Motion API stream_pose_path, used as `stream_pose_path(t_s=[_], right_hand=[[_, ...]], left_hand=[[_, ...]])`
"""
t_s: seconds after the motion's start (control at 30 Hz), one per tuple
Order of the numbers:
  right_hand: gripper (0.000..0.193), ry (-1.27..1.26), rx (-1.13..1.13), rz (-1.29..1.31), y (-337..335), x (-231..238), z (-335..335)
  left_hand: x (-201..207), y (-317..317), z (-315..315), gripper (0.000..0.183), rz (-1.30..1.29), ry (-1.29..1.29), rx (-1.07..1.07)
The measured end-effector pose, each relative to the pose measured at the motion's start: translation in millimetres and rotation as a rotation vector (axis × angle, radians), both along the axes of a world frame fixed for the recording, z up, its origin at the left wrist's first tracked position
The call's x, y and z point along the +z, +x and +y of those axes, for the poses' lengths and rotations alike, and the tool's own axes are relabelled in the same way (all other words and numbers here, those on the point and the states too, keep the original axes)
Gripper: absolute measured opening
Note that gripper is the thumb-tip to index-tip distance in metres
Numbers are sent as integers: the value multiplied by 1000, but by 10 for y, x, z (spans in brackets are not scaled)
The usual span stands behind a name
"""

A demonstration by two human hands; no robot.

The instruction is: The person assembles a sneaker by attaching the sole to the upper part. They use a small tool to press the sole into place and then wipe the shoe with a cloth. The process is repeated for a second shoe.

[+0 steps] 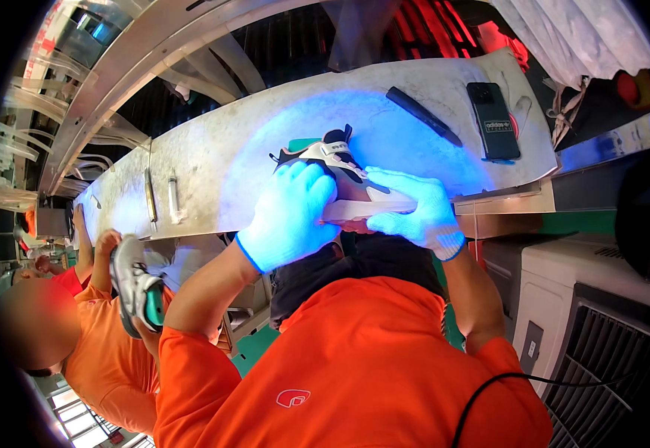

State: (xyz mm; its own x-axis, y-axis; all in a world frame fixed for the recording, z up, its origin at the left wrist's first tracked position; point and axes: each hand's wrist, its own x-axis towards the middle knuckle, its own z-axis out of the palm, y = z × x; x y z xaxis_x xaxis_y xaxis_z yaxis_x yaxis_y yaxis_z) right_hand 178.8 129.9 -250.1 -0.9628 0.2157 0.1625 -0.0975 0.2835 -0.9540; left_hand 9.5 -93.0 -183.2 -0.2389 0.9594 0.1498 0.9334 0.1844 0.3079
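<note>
A sneaker (349, 187) with a grey upper, pale straps, a white sole and green at its collar is held at the front edge of the workbench, lit by blue light. My left hand (291, 213), in a glove that looks pale blue, closes over its side at the left. In a matching glove, my right hand (420, 209) grips the sole at the other end, index finger stretched along the upper and thumb lower down. The palms hide parts of the shoe's near side.
On the workbench (198, 164) lie a dark marker-shaped tool (423, 116), a black phone (493, 119), a slim dark tool (150, 194) and a white tube (173, 198). At left, a co-worker in orange holds another sneaker (137, 287). A grey-white machine (556, 291) stands right, near a black cable (489, 384).
</note>
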Motion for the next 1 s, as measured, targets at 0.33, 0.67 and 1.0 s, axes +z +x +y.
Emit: stream_pose_path(t_s=[0.33,0.67,1.0], right_hand=[[79,25,7,13,-33,33,7],[70,68,81,-579,-445,863,-64],[39,-21,138,-650,-634,825,-158]], left_hand=[[73,-188,103,41,-253,-225,125],[49,-311,177,60,-332,-126,102],[251,-401,329,65,-341,-248,9]])
